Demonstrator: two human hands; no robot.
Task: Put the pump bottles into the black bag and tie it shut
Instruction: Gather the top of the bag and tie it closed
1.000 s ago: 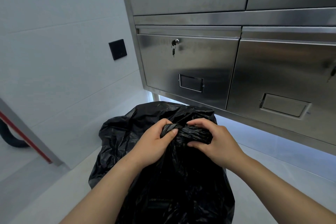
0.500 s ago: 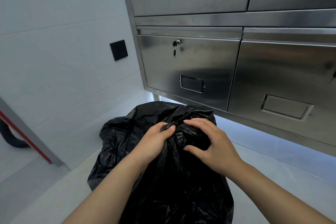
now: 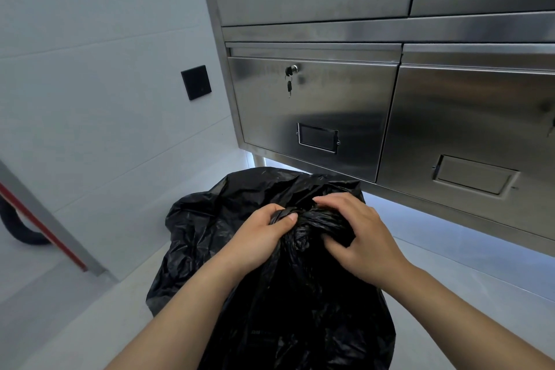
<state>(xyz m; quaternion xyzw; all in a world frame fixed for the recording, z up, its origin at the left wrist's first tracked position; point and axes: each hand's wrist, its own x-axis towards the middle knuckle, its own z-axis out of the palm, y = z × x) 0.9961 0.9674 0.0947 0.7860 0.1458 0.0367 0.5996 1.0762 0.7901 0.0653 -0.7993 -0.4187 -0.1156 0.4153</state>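
Note:
A bulging black plastic bag (image 3: pixel 210 237) stands on the pale floor in front of me, its mouth gathered into a twisted bunch at the top. My left hand (image 3: pixel 258 237) grips the left side of that twisted neck, thumb pressed over a strand. On the right side, my right hand (image 3: pixel 360 237) curls its fingers over the bunch and pinches the plastic from below with the thumb. No pump bottles are visible; whatever the bag holds is hidden by the plastic.
A stainless steel cabinet (image 3: pixel 330 117) with locked drawers rises just behind the bag; a key (image 3: pixel 289 87) hangs from one lock. A white wall with a black switch plate (image 3: pixel 195 82) is to the left. A grey and red frame edge (image 3: pixel 45 228) stands at far left.
The twisted strand that lay across between my hands has been worked down into a tighter bunch. My right hand has shifted over the top of it, while the left keeps its grip.

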